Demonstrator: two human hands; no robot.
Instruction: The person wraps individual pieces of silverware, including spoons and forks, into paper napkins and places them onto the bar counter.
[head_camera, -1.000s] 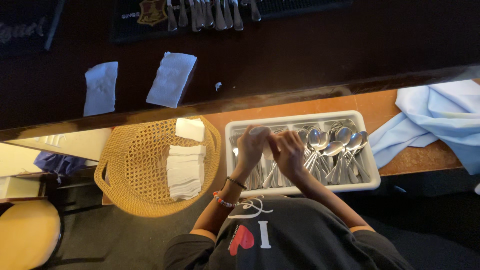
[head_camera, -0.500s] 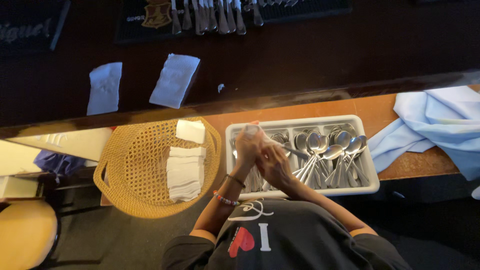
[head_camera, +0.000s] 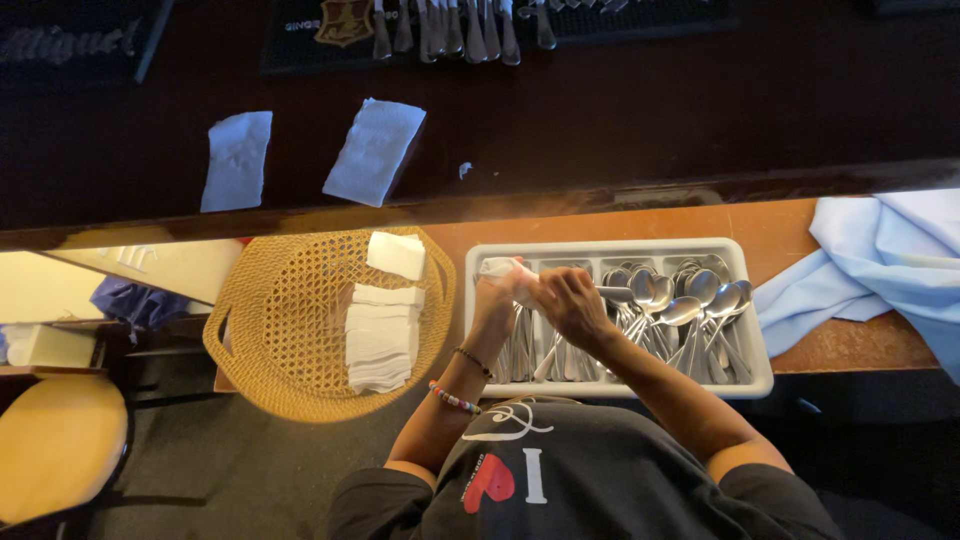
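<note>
A crumpled white napkin (head_camera: 500, 270) is wrapped around a steel spoon (head_camera: 612, 293), whose bowl points to three o'clock.

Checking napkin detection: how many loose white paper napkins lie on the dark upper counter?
2. One white paper napkin lies at the left; the other white paper napkin lies just right of it, angled. A tiny white scrap sits further right. Folded ones in the basket are not counted.

Both hands have drawn together and lifted toward the 12 o'clock end of the cutlery tray (head_camera: 748, 300). The left hand (head_camera: 497, 292) now pinches a white napkin (head_camera: 499, 267), and the right hand (head_camera: 568, 303), earlier among the spoons (head_camera: 690, 300), presses against it.
</note>
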